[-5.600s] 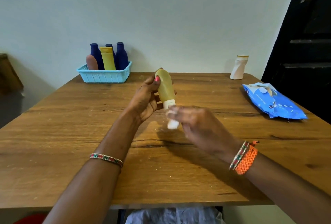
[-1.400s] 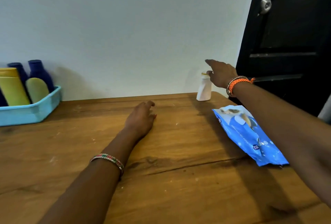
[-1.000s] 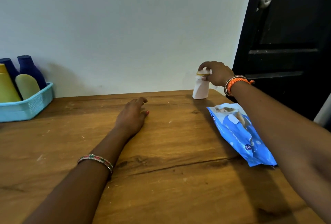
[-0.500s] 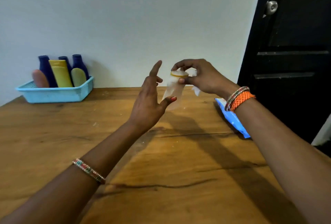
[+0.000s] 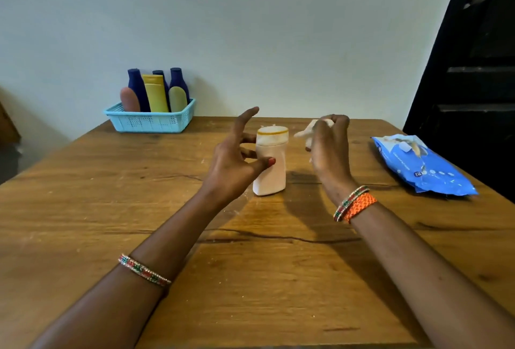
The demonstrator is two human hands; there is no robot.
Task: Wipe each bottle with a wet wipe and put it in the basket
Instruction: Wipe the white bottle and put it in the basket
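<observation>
L grip pinches the white bottle mid-worktop: thumb in front, fingers behind, forefinger sticking up. Can't tell if its base touches the wood. R grip sits just beside it, clenched on a crumpled wipe. No label I can read on the bottle, and the print on the blue pack is too small. Pack lies near the right edge. Basket w/ other bottles sits at the far-left edge. Both are well apart from the bottle.

Home room: wooden table, plain wall, door

Wooden table — pale wall, black door
</observation>
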